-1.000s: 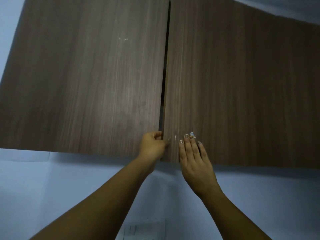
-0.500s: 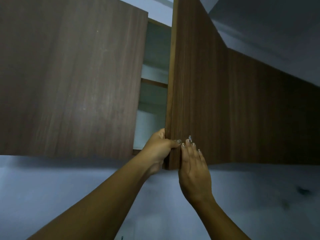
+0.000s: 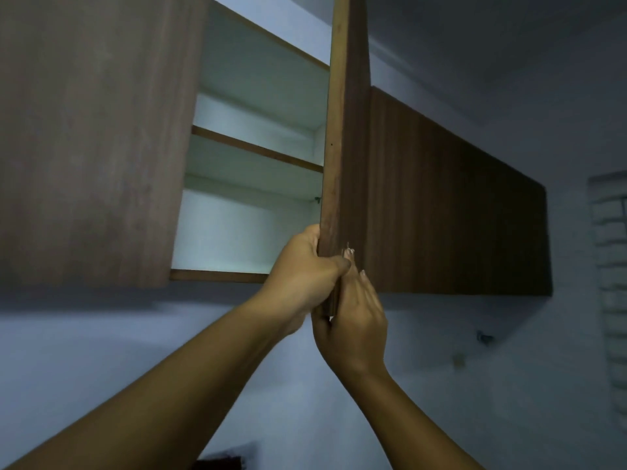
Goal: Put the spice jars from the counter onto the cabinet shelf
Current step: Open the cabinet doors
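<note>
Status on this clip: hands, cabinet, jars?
Left hand grips door edge. Right hand flat against door. Door open, shelf showing. No jars in view.

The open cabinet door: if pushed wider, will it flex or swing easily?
Probably stiff: the cabinet door shows a thick, straight edge. It should pivot, not slide, standing out edge-on. The left hand grips its bare edge, perhaps slippery.
</note>
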Action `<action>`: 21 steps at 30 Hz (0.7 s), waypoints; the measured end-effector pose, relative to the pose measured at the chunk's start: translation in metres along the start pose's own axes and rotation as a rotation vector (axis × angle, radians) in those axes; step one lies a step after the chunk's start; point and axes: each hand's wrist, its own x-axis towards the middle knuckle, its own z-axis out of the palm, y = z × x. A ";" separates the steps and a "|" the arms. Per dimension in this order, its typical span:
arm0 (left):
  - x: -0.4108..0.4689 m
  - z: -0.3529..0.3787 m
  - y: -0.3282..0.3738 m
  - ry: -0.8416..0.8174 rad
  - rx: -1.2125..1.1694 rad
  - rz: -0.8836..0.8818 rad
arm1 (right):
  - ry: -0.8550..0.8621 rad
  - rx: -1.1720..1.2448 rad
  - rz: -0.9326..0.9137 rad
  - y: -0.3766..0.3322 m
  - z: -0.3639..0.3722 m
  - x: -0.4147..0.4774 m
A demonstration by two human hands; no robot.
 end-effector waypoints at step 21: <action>0.019 0.221 -0.017 -0.183 0.406 0.305 | -0.054 0.229 0.397 0.178 -0.107 -0.013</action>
